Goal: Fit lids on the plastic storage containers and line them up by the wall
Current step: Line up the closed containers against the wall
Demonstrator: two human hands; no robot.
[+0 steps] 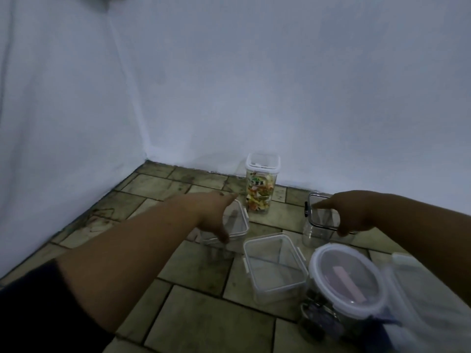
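My left hand [211, 212] reaches over a clear square container with a white-rimmed lid [238, 222] and holds it from above, thumb on the near edge and fingers on the far edge. My right hand [356, 215] grips the top of a clear container with a black-rimmed lid [321, 215] the same way, forefinger on its far left side and thumb at the near edge. Between and nearer to me, a clear square container [276, 266] stands open without a lid. A tall lidded container [261, 186] with colourful contents stands against the wall.
A round container with a white-rimmed lid [348, 277] stands at the lower right, next to another pale plastic container [423, 304] at the frame's edge. The floor is stone tile [158, 187]. White walls [229, 98] meet in a corner at the left.
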